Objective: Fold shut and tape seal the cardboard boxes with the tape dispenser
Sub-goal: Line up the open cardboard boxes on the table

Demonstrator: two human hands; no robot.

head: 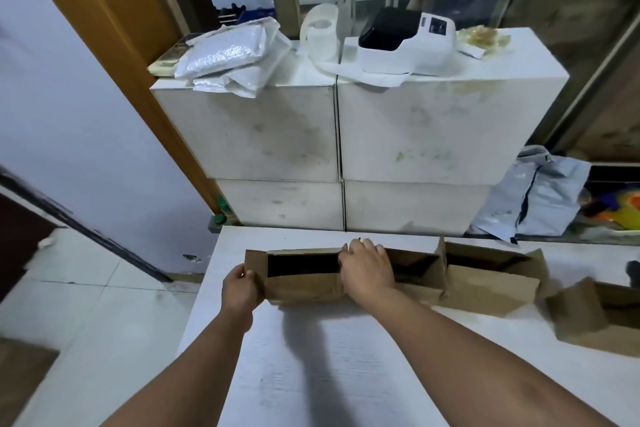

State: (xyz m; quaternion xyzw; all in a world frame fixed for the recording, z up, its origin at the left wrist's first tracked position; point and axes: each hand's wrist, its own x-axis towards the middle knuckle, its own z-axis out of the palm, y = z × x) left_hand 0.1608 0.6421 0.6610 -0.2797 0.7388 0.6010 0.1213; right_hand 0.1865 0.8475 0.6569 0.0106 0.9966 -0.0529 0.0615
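Cardboard fills both hands: the left hand (240, 291) pinches the end flap of a brown box (304, 288), and the right hand (365, 269) curls its fingers over the far rim, the dark opening between them. Just right of the right hand sits a second box (491, 288), then a third box (595, 319). Toward the body the white surface (346, 374) stretches broad; its left edge runs beside the left hand.

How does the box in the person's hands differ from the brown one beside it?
The left hand and right hand grip the held box; the neighbouring box sits untouched. The held box's left flap bends inward; the neighbouring box's flaps splay open. Both are brown, untaped.
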